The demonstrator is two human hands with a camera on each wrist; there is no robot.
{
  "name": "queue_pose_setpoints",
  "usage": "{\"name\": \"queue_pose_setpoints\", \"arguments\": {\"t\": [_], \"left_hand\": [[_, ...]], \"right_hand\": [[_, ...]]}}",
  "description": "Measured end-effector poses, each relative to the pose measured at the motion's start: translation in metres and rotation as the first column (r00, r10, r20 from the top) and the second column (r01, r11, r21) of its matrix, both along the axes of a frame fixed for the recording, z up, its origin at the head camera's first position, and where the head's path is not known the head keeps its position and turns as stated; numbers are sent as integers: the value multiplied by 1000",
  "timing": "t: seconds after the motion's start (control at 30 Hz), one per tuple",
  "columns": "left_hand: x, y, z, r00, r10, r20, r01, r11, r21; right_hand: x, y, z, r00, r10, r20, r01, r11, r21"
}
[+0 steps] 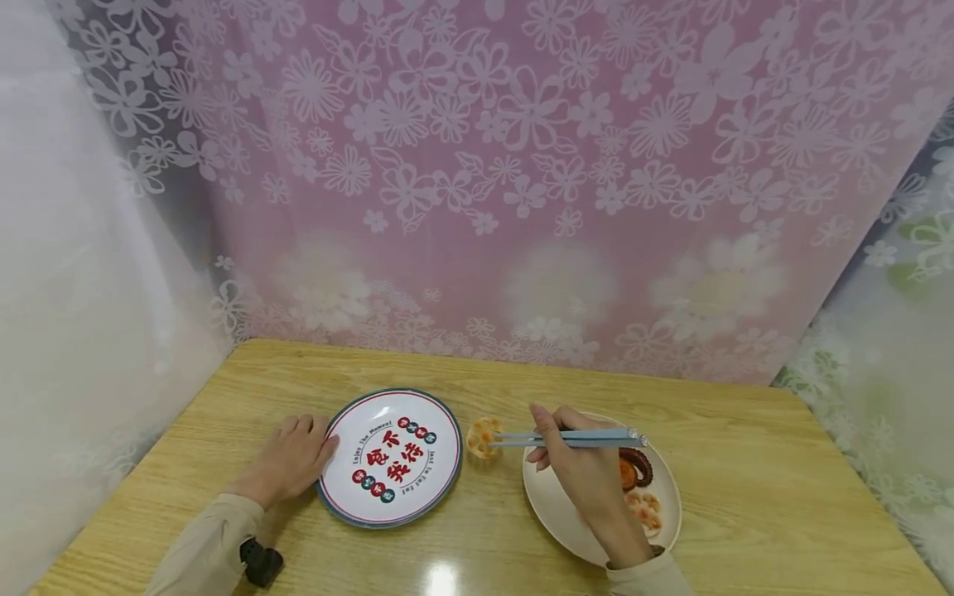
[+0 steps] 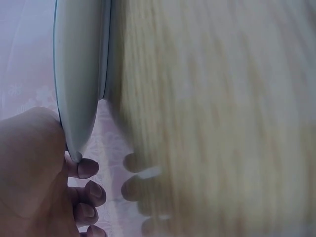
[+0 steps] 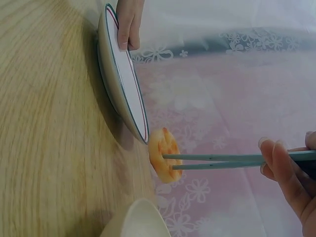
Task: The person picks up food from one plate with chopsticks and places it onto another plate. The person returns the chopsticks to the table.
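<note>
Flowered curtain (image 1: pixel 477 207) backs the desk (image 1: pixel 760 488); the left grip (image 1: pixel 293 454) pinches the printed plate (image 1: pixel 391 458), likely to steady it, while the right grip (image 1: pixel 577 468) pinches chopsticks (image 1: pixel 596 438) holding a lotus-like slice (image 1: pixel 483 437) beside it.

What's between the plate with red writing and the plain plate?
A round, yellow-orange food piece at the tips of the blue chopsticks; the head view shows it between the printed plate and the plain plate.
</note>
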State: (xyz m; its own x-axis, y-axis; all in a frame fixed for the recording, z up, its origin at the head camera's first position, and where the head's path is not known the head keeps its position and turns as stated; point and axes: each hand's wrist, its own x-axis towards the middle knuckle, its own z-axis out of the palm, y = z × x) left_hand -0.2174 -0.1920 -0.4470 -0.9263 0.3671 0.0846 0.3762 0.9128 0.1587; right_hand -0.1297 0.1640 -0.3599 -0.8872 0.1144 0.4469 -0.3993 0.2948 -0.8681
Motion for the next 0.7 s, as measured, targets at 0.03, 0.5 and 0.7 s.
{"name": "queue_pose_setpoints", "arguments": {"t": [0.03, 0.5, 0.7], "left_hand": [[0, 1, 0, 1000, 0, 3, 0, 1000, 3], [-3, 2, -1, 1000, 5, 21, -5, 1000, 1], [0, -1, 1, 1000, 8, 19, -8, 1000, 3]], "right_hand": [[1, -2, 3, 1000, -1, -10, 1, 1000, 7], [0, -16, 3, 986, 27, -162, -14, 997, 77], [-2, -26, -2, 976, 18, -217, 2, 996, 92]]}}
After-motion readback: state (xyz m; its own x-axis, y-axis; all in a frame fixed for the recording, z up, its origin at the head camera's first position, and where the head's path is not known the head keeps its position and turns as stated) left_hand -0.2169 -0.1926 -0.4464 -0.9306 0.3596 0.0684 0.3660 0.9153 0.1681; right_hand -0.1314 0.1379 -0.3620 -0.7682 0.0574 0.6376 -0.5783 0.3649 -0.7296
